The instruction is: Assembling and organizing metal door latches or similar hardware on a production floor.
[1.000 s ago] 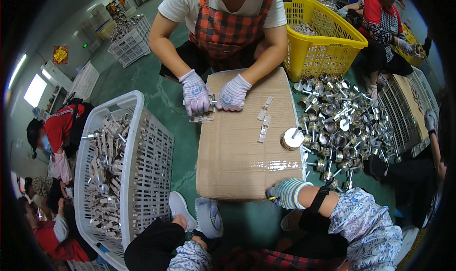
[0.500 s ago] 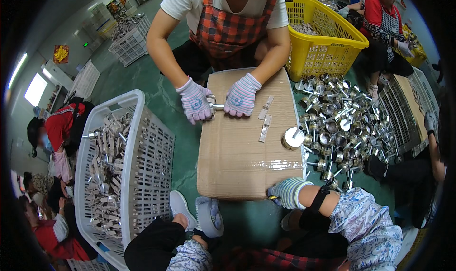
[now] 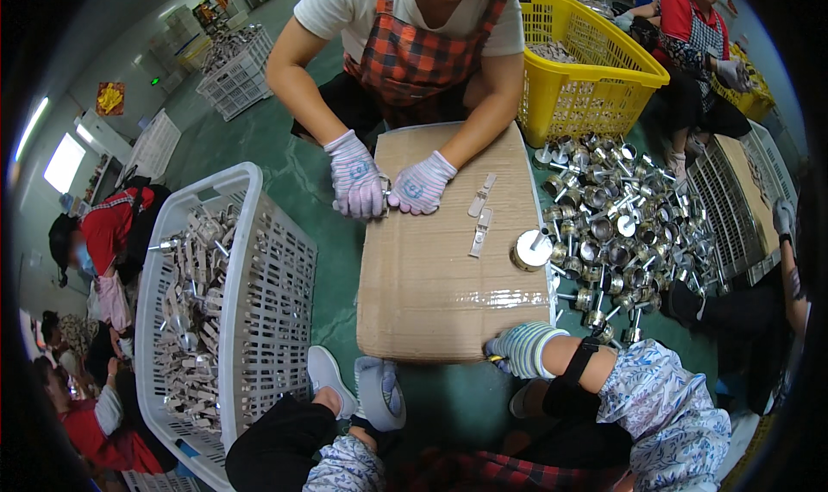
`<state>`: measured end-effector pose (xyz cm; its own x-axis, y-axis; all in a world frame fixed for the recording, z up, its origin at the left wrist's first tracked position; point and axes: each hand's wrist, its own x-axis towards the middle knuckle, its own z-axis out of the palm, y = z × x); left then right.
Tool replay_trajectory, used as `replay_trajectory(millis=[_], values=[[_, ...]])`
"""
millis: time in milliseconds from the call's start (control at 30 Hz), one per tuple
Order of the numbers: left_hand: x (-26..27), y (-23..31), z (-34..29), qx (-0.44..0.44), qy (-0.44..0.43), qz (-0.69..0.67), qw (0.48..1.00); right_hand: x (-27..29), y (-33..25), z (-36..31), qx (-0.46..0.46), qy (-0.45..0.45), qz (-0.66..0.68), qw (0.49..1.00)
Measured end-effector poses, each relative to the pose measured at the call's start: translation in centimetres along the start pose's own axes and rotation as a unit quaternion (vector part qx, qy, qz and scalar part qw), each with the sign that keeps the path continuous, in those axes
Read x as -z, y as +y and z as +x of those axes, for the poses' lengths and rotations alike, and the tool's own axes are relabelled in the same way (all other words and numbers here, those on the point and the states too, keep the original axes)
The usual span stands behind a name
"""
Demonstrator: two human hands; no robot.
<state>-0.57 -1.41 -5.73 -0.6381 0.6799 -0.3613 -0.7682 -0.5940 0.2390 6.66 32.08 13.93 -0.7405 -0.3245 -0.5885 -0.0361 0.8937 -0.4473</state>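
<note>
My right hand (image 3: 528,350), in a striped knit glove, rests at the near right corner of a brown cardboard sheet (image 3: 423,319); its fingers bend down, mostly hidden. Low in front of me, my left hand (image 3: 379,395) is foreshortened beside a grey shoe (image 3: 332,380), fingers out of sight. On the cardboard lie two flat metal clips (image 3: 483,194) and a round metal cup with a stem (image 3: 531,250), nearest my right hand. Across from me, a co-worker's gloved hands (image 3: 388,186) pinch a small metal part, mostly covered, at the cardboard's left edge.
At the left stands a white plastic basket (image 3: 241,294) full of metal clips. Stemmed metal cups form a heap (image 3: 612,225) on the green floor to the right. Behind it is a yellow basket (image 3: 595,82). Other people sit at both sides.
The co-worker's hands have come closer together, and the metal rod seen between them before is now mostly covered. My own hands have stayed in place.
</note>
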Motion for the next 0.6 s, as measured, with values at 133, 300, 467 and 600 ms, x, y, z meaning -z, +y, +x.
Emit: replay_trajectory(millis=[133, 300, 467, 600], values=[[0.9, 0.1, -0.4, -0.015, 0.02, -0.019, 0.999, 0.3, -0.5, 0.0, 0.003, 0.0, -0.001, 1.0], [0.7, 0.0, -0.3, -0.024, 0.045, -0.056, 0.997, 0.3, -0.4, 0.1, 0.0, -0.003, -0.004, 1.0], [-1.5, -0.1, -0.4, -0.017, -0.03, -0.025, 0.999, 0.5, -0.4, -0.1, -0.006, -0.009, 0.0, 1.0], [-1.5, -0.2, -0.7, -0.045, -0.049, 0.019, 0.998, 0.7, -0.5, -0.1, -0.006, -0.011, 0.001, 1.0]])
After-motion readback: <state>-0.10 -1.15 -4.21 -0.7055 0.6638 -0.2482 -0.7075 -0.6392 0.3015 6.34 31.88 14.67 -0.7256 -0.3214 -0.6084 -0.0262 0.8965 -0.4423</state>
